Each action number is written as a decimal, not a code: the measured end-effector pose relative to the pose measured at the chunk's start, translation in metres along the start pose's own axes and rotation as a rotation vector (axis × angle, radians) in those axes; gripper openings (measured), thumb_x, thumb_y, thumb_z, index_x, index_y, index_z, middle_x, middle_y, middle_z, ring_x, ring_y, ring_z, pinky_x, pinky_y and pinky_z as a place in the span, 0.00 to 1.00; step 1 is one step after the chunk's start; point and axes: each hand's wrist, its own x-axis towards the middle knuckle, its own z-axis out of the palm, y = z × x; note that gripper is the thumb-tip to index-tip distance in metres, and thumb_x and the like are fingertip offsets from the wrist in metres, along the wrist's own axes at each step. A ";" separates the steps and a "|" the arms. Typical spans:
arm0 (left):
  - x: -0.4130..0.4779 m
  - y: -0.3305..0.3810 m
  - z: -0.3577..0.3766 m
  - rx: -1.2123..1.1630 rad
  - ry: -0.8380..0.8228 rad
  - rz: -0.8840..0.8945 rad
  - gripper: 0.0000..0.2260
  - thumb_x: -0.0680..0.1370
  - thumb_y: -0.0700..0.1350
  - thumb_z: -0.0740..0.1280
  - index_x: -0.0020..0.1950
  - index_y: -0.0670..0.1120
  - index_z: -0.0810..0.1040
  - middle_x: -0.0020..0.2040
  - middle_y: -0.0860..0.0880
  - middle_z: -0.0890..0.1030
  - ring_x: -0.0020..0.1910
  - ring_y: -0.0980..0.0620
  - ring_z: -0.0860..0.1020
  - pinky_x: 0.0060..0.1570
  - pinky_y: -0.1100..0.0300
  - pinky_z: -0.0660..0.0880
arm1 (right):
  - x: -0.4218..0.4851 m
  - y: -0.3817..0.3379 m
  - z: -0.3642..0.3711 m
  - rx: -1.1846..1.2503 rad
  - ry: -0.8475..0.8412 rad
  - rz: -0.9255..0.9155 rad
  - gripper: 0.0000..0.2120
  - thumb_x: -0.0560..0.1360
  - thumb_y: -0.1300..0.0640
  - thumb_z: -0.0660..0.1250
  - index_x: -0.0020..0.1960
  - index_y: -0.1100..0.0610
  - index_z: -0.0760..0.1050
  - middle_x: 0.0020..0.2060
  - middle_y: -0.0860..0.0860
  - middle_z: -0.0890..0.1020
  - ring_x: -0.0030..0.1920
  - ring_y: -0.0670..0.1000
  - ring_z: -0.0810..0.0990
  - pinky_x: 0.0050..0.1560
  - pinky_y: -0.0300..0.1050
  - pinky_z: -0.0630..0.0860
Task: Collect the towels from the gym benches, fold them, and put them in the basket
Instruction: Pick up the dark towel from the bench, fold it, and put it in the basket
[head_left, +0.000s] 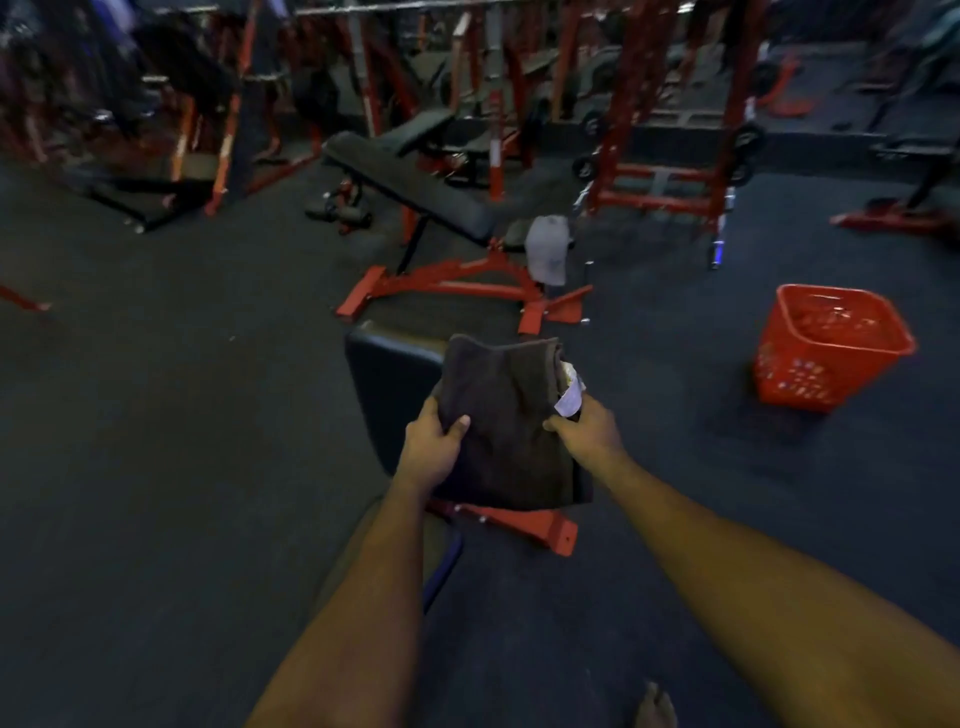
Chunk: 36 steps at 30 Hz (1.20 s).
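Note:
A folded dark brown towel (506, 415) is held over the near black bench (387, 387). My left hand (434, 447) grips its left edge, thumb on top. My right hand (587, 431) grips its right edge beside a white label. A grey towel (548, 249) hangs over the seat end of the inclined bench (410, 184) farther ahead. The red plastic basket (826, 345) stands on the floor to the right, well away from both hands; what lies inside is too blurred to tell.
Red squat racks (670, 171) and other red-framed machines fill the back. Dumbbells (340, 210) lie on the floor left of the inclined bench. The near bench's red foot (524, 525) sticks out below the towel. Dark rubber floor spreads left and right.

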 end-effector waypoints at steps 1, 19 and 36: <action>0.011 0.016 0.020 0.005 -0.022 0.022 0.20 0.78 0.49 0.68 0.67 0.44 0.72 0.57 0.42 0.81 0.58 0.42 0.79 0.57 0.50 0.76 | 0.010 0.005 -0.021 0.008 0.031 0.006 0.13 0.70 0.63 0.72 0.55 0.61 0.79 0.45 0.50 0.81 0.46 0.48 0.79 0.46 0.41 0.74; 0.215 0.336 0.453 -0.014 -0.367 0.253 0.15 0.79 0.48 0.67 0.62 0.43 0.72 0.57 0.41 0.81 0.57 0.41 0.78 0.49 0.60 0.70 | 0.284 0.118 -0.455 0.009 0.433 0.016 0.23 0.70 0.66 0.72 0.65 0.59 0.76 0.55 0.52 0.82 0.53 0.48 0.78 0.47 0.37 0.70; 0.503 0.513 0.818 0.080 -0.633 0.230 0.08 0.80 0.46 0.65 0.52 0.42 0.71 0.47 0.43 0.80 0.48 0.42 0.78 0.43 0.57 0.70 | 0.633 0.237 -0.702 0.029 0.604 0.250 0.26 0.71 0.67 0.70 0.68 0.57 0.74 0.60 0.53 0.81 0.60 0.52 0.78 0.55 0.38 0.69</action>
